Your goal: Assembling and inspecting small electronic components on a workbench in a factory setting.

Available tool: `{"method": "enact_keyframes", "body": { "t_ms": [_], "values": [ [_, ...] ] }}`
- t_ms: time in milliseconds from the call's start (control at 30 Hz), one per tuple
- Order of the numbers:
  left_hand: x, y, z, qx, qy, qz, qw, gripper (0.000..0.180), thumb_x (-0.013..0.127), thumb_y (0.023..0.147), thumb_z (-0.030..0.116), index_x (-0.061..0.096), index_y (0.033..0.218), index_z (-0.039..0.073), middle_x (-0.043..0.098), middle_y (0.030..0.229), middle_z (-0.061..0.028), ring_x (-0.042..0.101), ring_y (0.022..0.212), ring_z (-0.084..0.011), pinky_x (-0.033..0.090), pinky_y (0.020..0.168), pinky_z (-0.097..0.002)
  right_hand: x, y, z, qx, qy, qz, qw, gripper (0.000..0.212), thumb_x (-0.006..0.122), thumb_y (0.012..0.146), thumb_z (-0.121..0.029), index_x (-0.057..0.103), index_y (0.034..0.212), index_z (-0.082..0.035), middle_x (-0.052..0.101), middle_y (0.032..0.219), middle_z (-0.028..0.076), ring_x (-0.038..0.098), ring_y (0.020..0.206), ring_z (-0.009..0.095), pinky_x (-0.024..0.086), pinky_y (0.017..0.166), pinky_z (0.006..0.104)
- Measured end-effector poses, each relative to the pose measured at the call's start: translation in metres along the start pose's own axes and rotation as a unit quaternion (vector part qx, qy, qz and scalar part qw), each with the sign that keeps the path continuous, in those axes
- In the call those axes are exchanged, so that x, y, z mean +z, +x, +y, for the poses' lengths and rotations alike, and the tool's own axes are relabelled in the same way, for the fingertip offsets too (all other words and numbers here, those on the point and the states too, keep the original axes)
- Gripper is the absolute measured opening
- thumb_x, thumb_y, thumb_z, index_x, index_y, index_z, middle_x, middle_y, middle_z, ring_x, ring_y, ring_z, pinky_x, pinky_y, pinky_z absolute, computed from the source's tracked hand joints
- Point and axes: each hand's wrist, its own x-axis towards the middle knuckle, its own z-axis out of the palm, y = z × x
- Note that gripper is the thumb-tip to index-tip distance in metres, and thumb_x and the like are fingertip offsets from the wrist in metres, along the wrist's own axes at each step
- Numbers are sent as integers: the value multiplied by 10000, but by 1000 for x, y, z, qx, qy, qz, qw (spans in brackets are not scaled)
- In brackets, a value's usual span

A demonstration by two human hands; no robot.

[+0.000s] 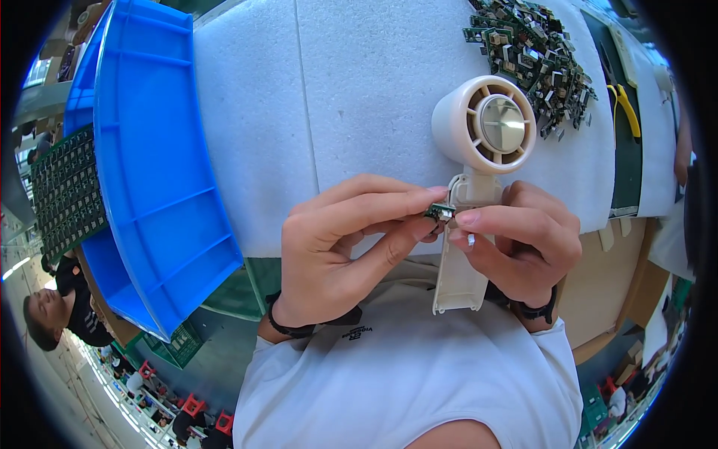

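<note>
My left hand (pixel 344 251) pinches a small green circuit board (pixel 440 212) with a silver connector on it, between thumb and forefinger. Close against its right end is my right hand (pixel 527 236), fingers closed, with a small shiny silver piece (pixel 470 240) at the thumb and fingertips; its exact kind is too small to tell. Just under both hands lies a cream handheld fan (pixel 467 135), its round head pointing away from me. The handle shell (pixel 460 280) is uncovered and stretches toward my shirt, partly hidden by my right fingers.
A pile of small circuit boards (pixel 535 56) covers the far right of the white foam tabletop (pixel 359 90). Yellow-handled pliers (pixel 627 112) lie on a dark green strip beyond it. At left stands a blue bin (pixel 161 150), with green board panels (pixel 67 194) beside it. Another person (pixel 56 310) is at far left.
</note>
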Motion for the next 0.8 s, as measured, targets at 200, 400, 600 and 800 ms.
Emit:
{"method": "enact_keyframes", "body": {
  "t_ms": [200,400,600,800],
  "values": [
    [4,-1,-1,-11,-4,26,1000,295,619,856,-156,671,1134,-72,654,1092,-206,688,908,-228,595,779,-308,2,3,-3,37,-34,26,998,273,792,677,17,758,924,-95,593,587,-33,443,430,76,302,411,221],
    [7,-3,-2,-2,10,42,999,277,635,858,-138,678,1122,-67,655,1091,-201,687,917,-233,606,782,-318,5,1,-11,109,-40,48,992,238,789,676,6,751,891,-88,570,565,-14,432,414,62,291,400,219],
    [8,-6,-7,48,92,41,994,311,657,832,-142,693,1121,-33,668,1077,-175,694,907,-219,601,767,-305,8,1,-14,141,-64,39,987,190,788,671,-12,737,839,-83,551,552,-9,424,408,53,285,397,216],
    [7,-6,-7,93,167,25,981,323,672,821,-145,701,1117,-17,673,1063,-184,697,894,-224,603,751,-300,7,0,-12,118,-64,28,990,149,756,691,-1,704,829,-22,545,600,-4,389,434,29,236,422,206]
  ]
}}
